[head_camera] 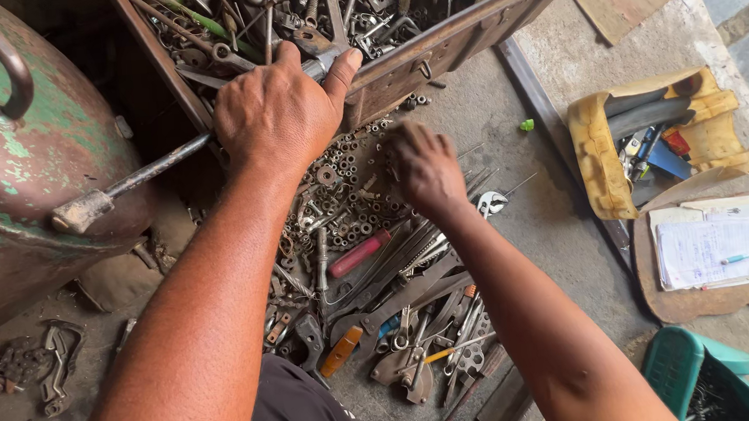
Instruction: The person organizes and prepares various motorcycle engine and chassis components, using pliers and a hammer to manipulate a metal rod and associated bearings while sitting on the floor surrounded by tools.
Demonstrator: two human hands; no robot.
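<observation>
My left hand point(280, 110) grips a long grey metal bar point(133, 182) that runs from a wooden tool box point(459, 36) down to the left, its thumb against the box's front edge. My right hand point(425, 168) is blurred, fingers curled down over a heap of nuts and bolts point(340, 182) on the concrete floor. Whether it holds a small part I cannot tell. Below the hands lie several wrenches, pliers point(487, 202) and a red-handled screwdriver point(358, 253).
A rusty green metal tank point(19, 169) stands at the left. The tool box is full of metal tools. At the right sit a yellow bag of tools point(648, 137), a paper pad with a pen point(721, 248) and a green plastic basket point(705, 380).
</observation>
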